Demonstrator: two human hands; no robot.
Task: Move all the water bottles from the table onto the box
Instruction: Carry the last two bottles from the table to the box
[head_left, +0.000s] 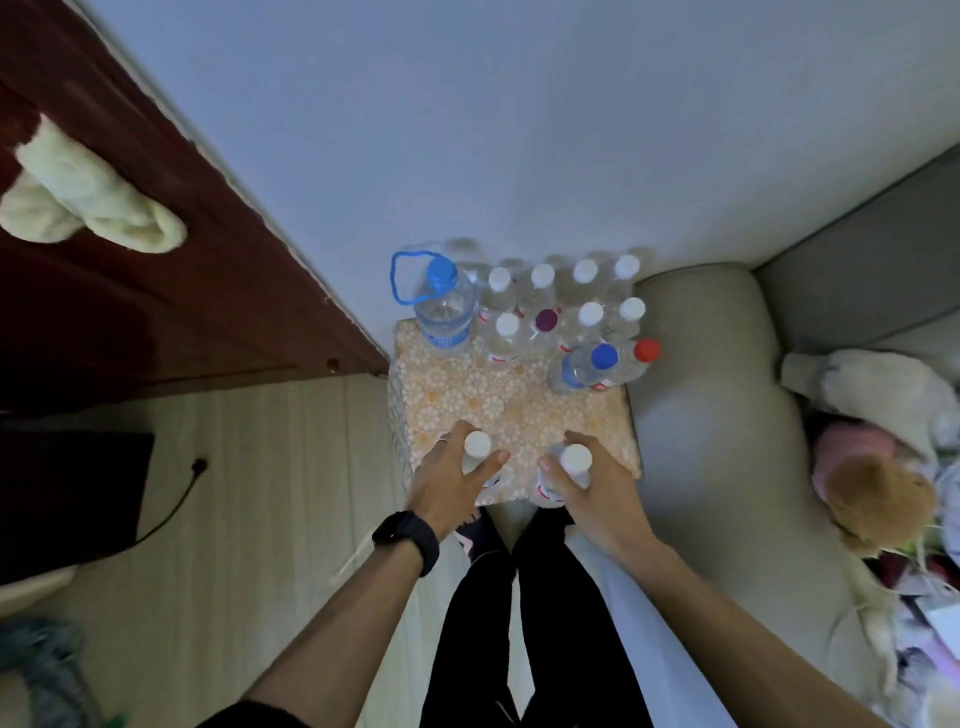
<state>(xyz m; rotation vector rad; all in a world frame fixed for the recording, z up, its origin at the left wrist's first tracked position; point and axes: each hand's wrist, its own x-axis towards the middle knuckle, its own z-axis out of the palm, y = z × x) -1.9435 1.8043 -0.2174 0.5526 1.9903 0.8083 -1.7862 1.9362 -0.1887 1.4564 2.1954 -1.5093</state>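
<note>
Left grip (451, 482) curls round a white-capped bottle (477, 445) at the near edge of the floral box (493, 400). Right grip (597, 491) curls round a second bottle (575, 458) beside it. Other bottles (543, 275) stand along the far side.

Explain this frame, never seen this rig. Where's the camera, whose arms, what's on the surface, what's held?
No machine here: a person wears one wide-angle camera on the head, looking down, so both arms are their own. The left hand, with a black wristband, grips the left bottle, white-capped; the right hand grips the right bottle, also white-capped. Both stand upright at the near edge of a flower-patterned top; I cannot tell whether they rest on it. At its far side stand a large blue-capped jug, a cluster of white-capped bottles, a purple-capped bottle, a small blue-capped bottle and a red-capped bottle. A grey sofa sits to the right.
</note>
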